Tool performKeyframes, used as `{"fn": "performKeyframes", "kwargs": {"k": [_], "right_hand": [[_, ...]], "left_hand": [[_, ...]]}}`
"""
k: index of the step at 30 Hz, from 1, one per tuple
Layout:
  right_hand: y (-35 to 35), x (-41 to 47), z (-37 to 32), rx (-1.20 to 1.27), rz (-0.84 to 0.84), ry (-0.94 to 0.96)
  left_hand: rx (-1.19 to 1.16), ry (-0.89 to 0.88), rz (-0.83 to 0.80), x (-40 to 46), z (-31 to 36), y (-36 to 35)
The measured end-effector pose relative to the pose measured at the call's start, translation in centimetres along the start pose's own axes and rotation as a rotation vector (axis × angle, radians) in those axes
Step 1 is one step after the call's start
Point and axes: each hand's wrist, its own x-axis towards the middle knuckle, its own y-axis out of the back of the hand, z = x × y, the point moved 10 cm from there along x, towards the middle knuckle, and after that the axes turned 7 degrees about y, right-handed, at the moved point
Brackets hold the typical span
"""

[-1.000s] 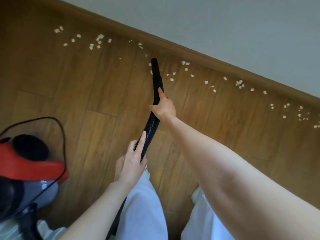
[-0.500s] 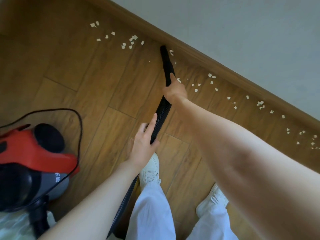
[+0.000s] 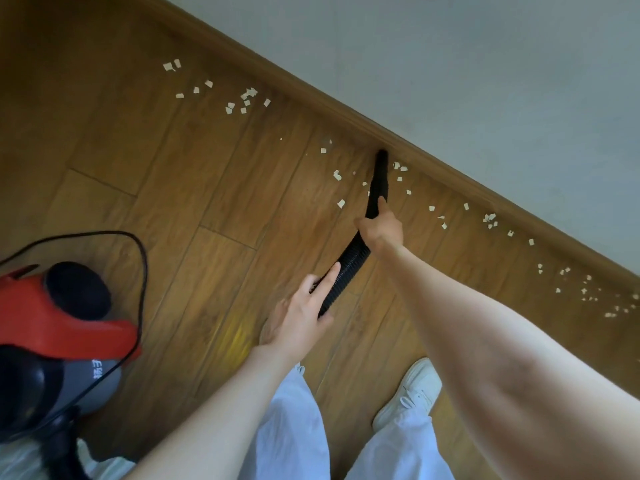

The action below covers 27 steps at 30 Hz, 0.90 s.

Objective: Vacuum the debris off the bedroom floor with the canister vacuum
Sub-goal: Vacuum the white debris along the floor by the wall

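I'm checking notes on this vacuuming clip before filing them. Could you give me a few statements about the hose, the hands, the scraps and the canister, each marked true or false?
1. The right hand grips the black hose nearer the nozzle than the left hand. True.
2. The nozzle tip points at the middle of the room, far from the wall. False: it sits close against the wooden baseboard.
3. Pale paper scraps lie on the wood floor on both sides of the nozzle. True.
4. The canister vacuum is blue and stands to the person's right. False: it is red, black and grey, at the person's left.
5. The left hand hangs free. False: it holds the ribbed hose.
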Motion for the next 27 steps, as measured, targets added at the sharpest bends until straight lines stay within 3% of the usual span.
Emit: {"fn": "performKeyframes", "kwargs": {"k": [10,17,27], "right_hand": [[-9.6,-1.4,-13.9,-0.183,-0.173,0.276],[-16.7,-2.2,-22.9,-0.265,-0.226,0.432],[-22.2,-3.3,-31.0,-0.391,-0.349,0.610]], "left_hand": [[-0.284,0.109,0.185,-0.1,-7.6,6.7],[-0.278,0.170,0.352,0.0,-13.1,13.1],[-0.326,0.270,0.445,0.5,-16.3,17.9]]}}
